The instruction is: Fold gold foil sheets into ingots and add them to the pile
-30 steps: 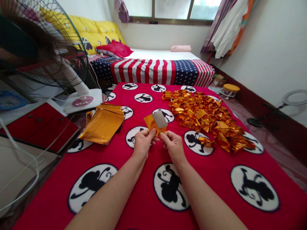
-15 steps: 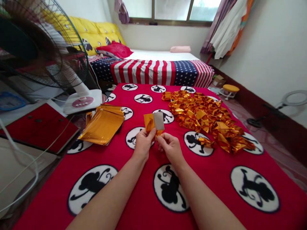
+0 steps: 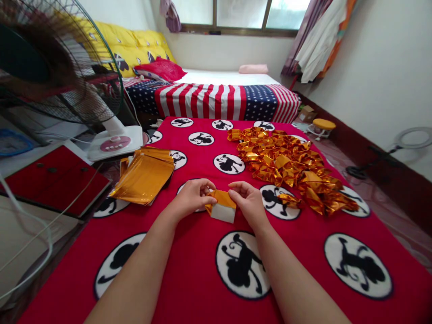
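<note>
A small folded piece of gold foil paper point(image 3: 222, 208) is held between both hands over the middle of the red cloth, its pale grey back showing along the near side. My left hand point(image 3: 194, 196) pinches its left end between thumb and fingers. At the right end, my right hand point(image 3: 248, 200) grips the paper with thumb and forefinger. To the left lies a stack of flat gold foil sheets point(image 3: 143, 173). Many folded gold foil pieces point(image 3: 281, 157) are heaped on the right, and one single folded piece point(image 3: 290, 200) lies apart, nearer to my right hand.
The red cloth with monkey prints point(image 3: 189, 279) covers the table. A running fan point(image 3: 116, 139) stands at the left beside a red-topped box point(image 3: 57, 180) and a white cable point(image 3: 50, 238). Behind are a bed point(image 3: 219, 96) and, right, a yellow stool point(image 3: 324, 123).
The foil paper has come lower and turned, so its grey side now faces me. My hands have moved apart to its two ends.
</note>
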The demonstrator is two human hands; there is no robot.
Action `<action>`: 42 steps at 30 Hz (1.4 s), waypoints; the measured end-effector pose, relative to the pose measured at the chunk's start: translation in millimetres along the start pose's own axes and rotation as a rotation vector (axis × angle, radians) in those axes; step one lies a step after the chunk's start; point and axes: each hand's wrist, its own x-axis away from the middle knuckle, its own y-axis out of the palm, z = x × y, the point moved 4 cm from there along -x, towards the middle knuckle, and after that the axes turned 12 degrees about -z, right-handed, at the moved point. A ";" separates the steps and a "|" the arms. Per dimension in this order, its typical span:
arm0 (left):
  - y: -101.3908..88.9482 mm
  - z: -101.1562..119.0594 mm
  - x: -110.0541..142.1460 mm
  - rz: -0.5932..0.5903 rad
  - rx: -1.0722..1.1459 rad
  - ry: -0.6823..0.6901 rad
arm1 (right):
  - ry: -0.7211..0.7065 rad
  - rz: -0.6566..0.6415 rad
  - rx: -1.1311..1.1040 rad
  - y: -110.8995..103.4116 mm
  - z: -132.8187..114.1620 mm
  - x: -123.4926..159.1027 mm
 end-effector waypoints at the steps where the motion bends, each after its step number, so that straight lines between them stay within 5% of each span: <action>1: -4.1 -0.9 -0.4 0.059 -0.002 0.000 | 0.012 -0.009 0.025 0.8 0.3 0.3; 6: -13.5 -1.9 0.5 0.285 -0.085 0.041 | 0.026 -0.067 0.215 6.0 4.0 0.8; 14: 0.4 7.9 2.1 0.312 -0.540 0.233 | 0.060 -0.233 0.376 4.8 3.3 0.0; 21: 14.1 8.5 3.1 0.148 -0.412 0.223 | 0.098 -0.388 0.286 -3.5 -3.4 0.3; 30: 11.0 8.8 2.8 0.100 -0.329 0.214 | -0.182 -0.388 0.535 1.2 -11.2 4.9; 42: -11.3 16.5 21.7 -0.341 -0.285 0.231 | -0.190 -0.428 0.720 7.5 -16.8 12.9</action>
